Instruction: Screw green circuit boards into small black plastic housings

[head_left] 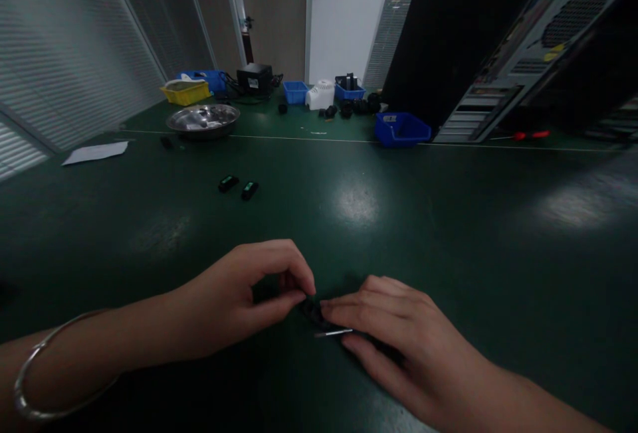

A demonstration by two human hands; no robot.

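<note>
My left hand [262, 280] is closed in a pinch, thumb and index fingertips meeting at the near end of a small dark part [315, 314]. That part lies low on the green tabletop between my hands; its details are too dark to make out. The fingertips of my right hand [393, 323] press on its right side. From between my right thumb and fingers sticks a thin metal-shafted tool [333, 333], pointing left just below the dark part. Its other end is hidden under my palm.
Two small black modules with green faces [228, 183] lie ahead on the left. Farther back are a metal bowl [203, 129], a white paper [96, 152], a yellow bin [186, 93] and a blue bin [403, 129]. A computer case [498, 81] stands at right.
</note>
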